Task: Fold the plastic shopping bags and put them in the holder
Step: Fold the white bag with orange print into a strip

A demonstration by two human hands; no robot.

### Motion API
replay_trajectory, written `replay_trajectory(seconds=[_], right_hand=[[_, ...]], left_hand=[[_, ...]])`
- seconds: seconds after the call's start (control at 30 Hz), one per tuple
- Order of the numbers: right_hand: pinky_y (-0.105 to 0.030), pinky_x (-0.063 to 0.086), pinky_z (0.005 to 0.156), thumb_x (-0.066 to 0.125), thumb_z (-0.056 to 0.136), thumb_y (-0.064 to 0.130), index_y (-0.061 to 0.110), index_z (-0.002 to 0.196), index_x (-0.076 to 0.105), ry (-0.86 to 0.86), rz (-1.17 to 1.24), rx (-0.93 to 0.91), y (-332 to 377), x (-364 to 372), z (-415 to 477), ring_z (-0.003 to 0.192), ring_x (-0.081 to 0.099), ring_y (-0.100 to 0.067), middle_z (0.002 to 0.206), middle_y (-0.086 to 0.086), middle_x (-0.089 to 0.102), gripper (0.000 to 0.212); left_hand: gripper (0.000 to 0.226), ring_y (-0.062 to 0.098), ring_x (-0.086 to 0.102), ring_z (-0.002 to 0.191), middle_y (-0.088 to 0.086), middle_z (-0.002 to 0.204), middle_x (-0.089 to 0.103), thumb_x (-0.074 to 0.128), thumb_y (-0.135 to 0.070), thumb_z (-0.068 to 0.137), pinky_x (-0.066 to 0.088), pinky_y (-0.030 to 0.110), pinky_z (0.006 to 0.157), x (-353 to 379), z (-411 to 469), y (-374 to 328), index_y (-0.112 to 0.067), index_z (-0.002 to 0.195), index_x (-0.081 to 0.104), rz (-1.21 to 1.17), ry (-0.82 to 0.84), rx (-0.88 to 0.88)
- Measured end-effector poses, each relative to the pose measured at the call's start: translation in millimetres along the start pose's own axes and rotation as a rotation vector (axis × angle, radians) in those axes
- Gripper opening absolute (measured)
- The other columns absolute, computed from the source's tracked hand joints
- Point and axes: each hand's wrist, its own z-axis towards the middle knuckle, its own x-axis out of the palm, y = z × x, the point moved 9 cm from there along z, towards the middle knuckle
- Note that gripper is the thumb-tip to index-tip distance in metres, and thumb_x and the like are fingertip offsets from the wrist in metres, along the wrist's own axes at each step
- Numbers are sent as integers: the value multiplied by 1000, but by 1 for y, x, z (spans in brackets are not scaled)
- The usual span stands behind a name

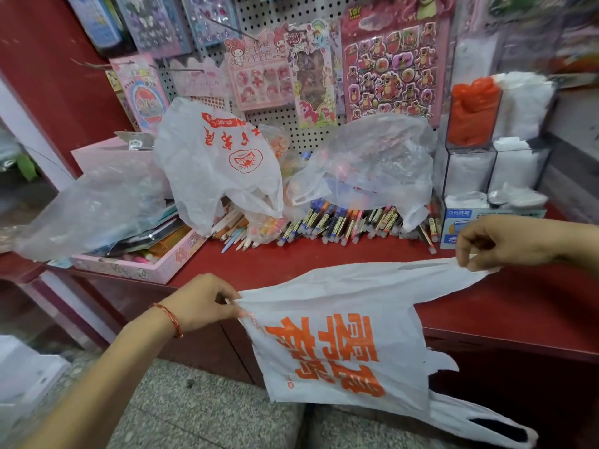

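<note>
Bag (340, 335) of white plastic with big orange letters hangs stretched between the two hands. It is in front of the edge of the red bench (324, 257), and on the right side it reaches a little over the bench. The left hand (201, 303) pinches one bottom corner, with thumb and fingers closed on the film. The right hand (499, 241) pinches the end of one handle in the same way, and the top edge between them is pulled nearly straight. The second handle (486, 426) hangs loose at the lower right, so I judge that this step is the straightening and no fold is made yet.

To do this step well, I think the pull should be even and gentle, because such thin film can tear at the handle. The loose handle should come up to the held one, so that both sides lie together. After that the bag needs a flat place. The bare strip of bench just behind it looks enough, if the bag lies along the edge. Air should be pressed out from the bottom toward the handles before the first fold.

Behind, a printed bag (217, 163) and a clear bag (372, 163) lie crumpled over a row of pens (340, 222), not folded. The holder (499, 150), made of clear boxes at the right back, already has orange and white bags inside.
</note>
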Motion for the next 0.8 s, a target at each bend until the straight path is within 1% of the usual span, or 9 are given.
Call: replay_trajectory(seconds=[0.07,0.2,0.27,0.37,0.47,0.57,0.63,0.7,0.8], right_hand=[[-14,41,54,62,83,-1,19,73,59,13,-196,76,-3,-2,-1,55,51,-4,63,5,58,23],[-16,39,67,57,82,8,24,85,52,-141,-666,54,39,-9,-10,83,50,-10,91,8,54,17],[-16,40,78,67,80,17,24,98,58,-263,-470,-213,95,3,-18,89,53,-6,96,10,56,21],[-5,35,87,72,81,26,24,115,59,-39,-83,-521,169,62,-29,97,50,7,108,18,54,36],[-25,36,95,72,81,28,23,118,57,115,-69,-583,197,107,-17,108,48,-8,118,4,52,41],[-34,43,86,70,83,27,19,107,61,162,-59,-590,206,121,-6,97,54,-16,105,1,58,27],[-29,43,70,66,86,27,19,90,62,204,-101,-607,210,129,-4,75,56,-13,85,2,59,10],[-27,38,59,60,91,25,12,86,65,253,-129,-583,208,133,0,60,49,-13,73,-3,61,15],[-28,39,61,57,93,22,2,91,70,235,-186,-546,200,122,7,64,50,-18,77,-11,65,24]], left_hand=[[1,-12,58,73,-24,70,63,75,-30,77,40,9,66,0,-2,-9,-29,76,75,29,-2,18],[18,-5,56,79,-17,73,60,73,-29,79,37,9,65,-5,-13,-35,-36,65,63,57,-33,137],[8,2,57,80,-18,73,59,73,-30,79,39,13,68,-6,-20,-51,-25,73,72,63,-65,199],[31,0,57,73,-22,72,56,63,-52,77,47,26,69,-6,-32,-77,-23,81,74,90,-114,296],[41,-1,57,73,-23,71,57,46,-63,69,49,28,65,-12,-46,-94,-36,94,65,68,-154,374],[37,2,58,71,-17,72,61,48,-59,72,49,30,60,-18,-56,-99,-32,85,70,78,-204,424],[37,0,57,72,-21,71,60,50,-56,73,46,24,60,-20,-59,-99,-28,78,74,79,-209,451],[36,-4,54,73,-28,68,55,50,-55,74,43,19,61,-18,-59,-96,-28,77,73,97,-189,469],[35,-14,49,71,-33,63,51,49,-57,73,41,18,61,-19,-56,-87,-30,81,69,127,-183,471]])
